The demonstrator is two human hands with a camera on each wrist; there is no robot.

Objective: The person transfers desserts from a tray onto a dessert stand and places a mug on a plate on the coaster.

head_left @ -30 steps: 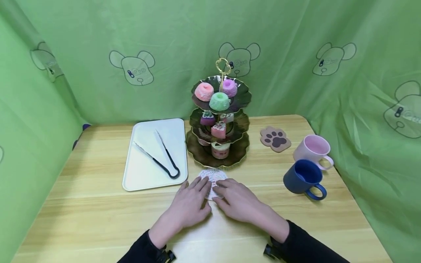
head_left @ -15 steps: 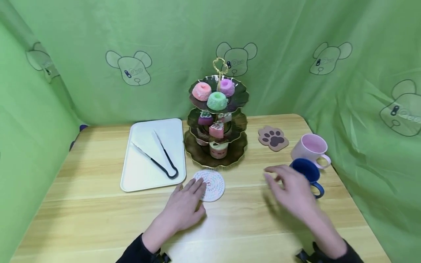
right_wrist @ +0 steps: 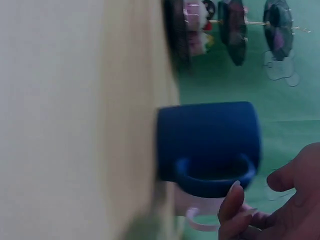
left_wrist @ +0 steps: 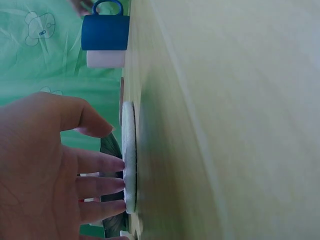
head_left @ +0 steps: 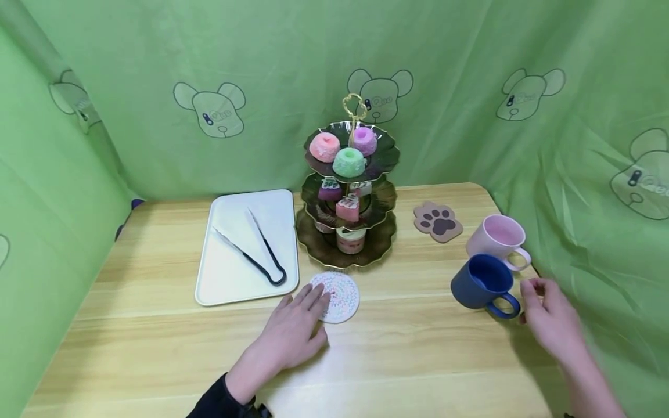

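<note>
My left hand (head_left: 291,332) rests its extended fingertips on the left part of a round, pastel-speckled coaster (head_left: 342,297). In the left wrist view the fingertips meet the coaster's edge (left_wrist: 129,155), with the thumb held apart. At the right, my right hand (head_left: 553,325) is beside the handle of a dark blue mug (head_left: 470,285), fingers bent and thumb apart. The right wrist view has the fingers (right_wrist: 231,205) close by the handle of the blue mug (right_wrist: 210,132); whether they touch it I cannot tell. A pink mug (head_left: 482,239) stands right behind the blue one.
A three-tier stand (head_left: 384,244) holding small cakes rises behind the coaster. To its left lies a white tray (head_left: 219,284) bearing black-handled tongs (head_left: 261,270). A brown paw-shaped coaster (head_left: 438,222) lies between stand and mugs. Green curtains (head_left: 282,69) enclose the table.
My right hand has left the speckled coaster and swung right, past the mugs' front, to the blue mug's handle side. The left hand stays on the coaster, which has barely moved.
</note>
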